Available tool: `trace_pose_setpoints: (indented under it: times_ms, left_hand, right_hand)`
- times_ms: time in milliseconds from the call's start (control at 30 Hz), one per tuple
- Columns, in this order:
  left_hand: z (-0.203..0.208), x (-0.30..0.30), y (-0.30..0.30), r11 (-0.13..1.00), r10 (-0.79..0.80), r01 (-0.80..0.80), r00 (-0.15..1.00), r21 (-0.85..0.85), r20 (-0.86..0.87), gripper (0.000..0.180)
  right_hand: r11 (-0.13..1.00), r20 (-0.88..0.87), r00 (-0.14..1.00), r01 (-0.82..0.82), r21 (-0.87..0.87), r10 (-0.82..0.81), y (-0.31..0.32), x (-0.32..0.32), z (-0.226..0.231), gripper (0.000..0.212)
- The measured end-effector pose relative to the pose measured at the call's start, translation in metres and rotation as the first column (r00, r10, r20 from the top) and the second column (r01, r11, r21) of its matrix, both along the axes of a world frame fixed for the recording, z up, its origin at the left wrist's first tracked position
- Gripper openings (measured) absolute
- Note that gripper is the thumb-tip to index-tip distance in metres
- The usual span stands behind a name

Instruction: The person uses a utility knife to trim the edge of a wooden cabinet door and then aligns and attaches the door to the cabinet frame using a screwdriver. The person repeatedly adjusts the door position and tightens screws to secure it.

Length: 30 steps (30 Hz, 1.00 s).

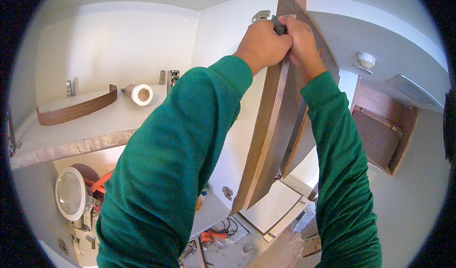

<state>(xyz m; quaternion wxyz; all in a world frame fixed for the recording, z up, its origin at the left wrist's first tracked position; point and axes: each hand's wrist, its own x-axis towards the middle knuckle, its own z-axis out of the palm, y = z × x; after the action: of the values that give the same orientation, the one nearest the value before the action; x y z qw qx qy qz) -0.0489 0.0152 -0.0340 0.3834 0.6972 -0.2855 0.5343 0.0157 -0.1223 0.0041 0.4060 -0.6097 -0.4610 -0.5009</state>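
Observation:
Both my arms, in green sleeves, reach up to the top of a brown wood-look cabinet door (266, 140), whose narrow edge faces me. My left hand (265, 45) is closed, its knuckles up, beside that edge. Pressed against it, my right hand (302, 40) is closed too, with its thumb at the top. A small dark grey thing (279, 26) pokes out between the hands; the fingers hide most of it, and its kind does not show. Just left of it a metal hinge (261, 16) is fixed to the white cabinet wall.
On the left shelf (85, 147) lie a curved brown edging strip (78, 111) and a white roll-like cylinder (142, 95). Below stands a round white lamp (71, 193). An orange tool (213, 235) with a black cable lies low down, near pale panels (273, 206).

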Motion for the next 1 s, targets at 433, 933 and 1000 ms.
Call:
trace_pose_setpoints:
  times_ms: [433,933,1000]
  left_hand:
    - [-0.001,-0.005,0.000,1.000,-0.009,0.009,0.997,-0.005,0.073,0.040]
    - [0.008,-0.002,0.003,0.999,0.031,-0.033,0.999,0.041,0.044,0.042]
    - [0.008,0.001,0.001,0.999,0.029,-0.030,0.999,0.042,0.033,0.043]
  right_hand:
    - [0.998,0.146,0.987,0.061,-0.002,-0.060,-0.007,0.024,0.005,0.026]
    - [0.974,0.113,0.967,-0.228,-0.014,0.228,-0.008,0.026,0.015,0.022]
    - [0.962,0.050,0.961,-0.273,0.013,0.272,-0.010,0.028,0.014,0.022]
